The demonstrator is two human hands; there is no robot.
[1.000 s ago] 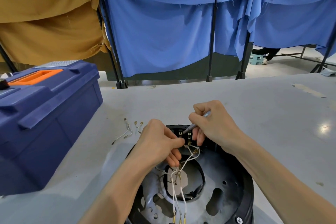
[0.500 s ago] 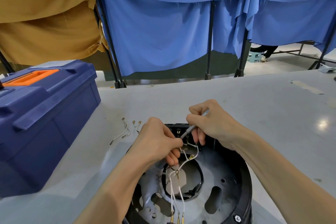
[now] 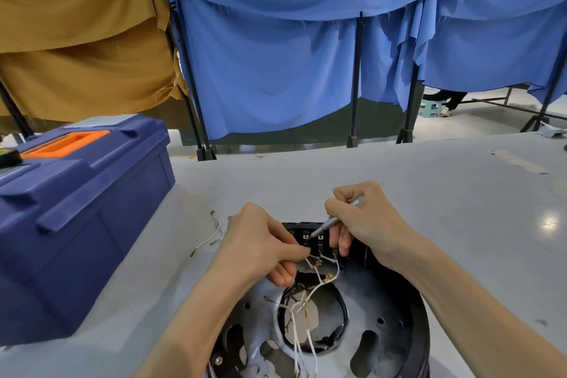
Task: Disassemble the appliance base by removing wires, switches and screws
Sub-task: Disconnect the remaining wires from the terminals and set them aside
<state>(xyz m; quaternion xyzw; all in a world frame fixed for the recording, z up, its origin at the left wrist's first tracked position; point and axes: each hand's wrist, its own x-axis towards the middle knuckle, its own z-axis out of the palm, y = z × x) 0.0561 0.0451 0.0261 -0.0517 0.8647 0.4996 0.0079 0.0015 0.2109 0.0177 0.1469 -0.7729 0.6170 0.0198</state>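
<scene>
The round appliance base lies open side up at the table's near edge, with a grey metal plate inside a black rim. A black switch block with brass terminals stands at its far side. White wires run from the terminals down across the plate. My left hand pinches a white wire right at the terminals. My right hand grips a thin silver screwdriver like a pen, its tip touching a terminal on the switch block.
A closed blue toolbox with an orange handle fills the table's left side. Loose white wires with metal ends lie on the grey table between toolbox and base. Blue and tan cloth screens hang behind the table.
Both hands stay at the switch block. The screwdriver tip has shifted slightly along the terminals, and my left hand keeps its pinch on the wire.
</scene>
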